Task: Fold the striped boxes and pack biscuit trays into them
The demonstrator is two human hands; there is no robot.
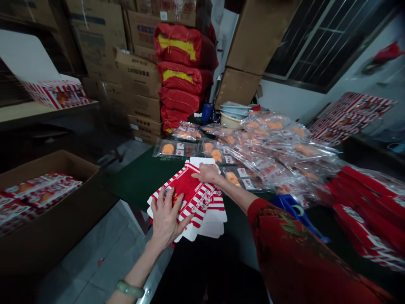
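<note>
A flat red-and-white striped carton [186,184] lies at an angle over another flat striped carton [217,204] at the near edge of the green table. My left hand [166,215] rests on the upper carton's near left part, fingers spread and pressed flat. At its far right edge, my right hand [207,174] has its fingers curled over the carton, thumb side towards the print. The undersides of those fingers are hidden. White flaps stick out around both cartons.
Clear packs [272,143] with orange pieces are heaped beyond the cartons. A blue tape dispenser [299,213] and red folded cartons [367,211] lie right. An open cardboard box [72,169] with striped packages stands left. Red sacks [186,76] are stacked behind.
</note>
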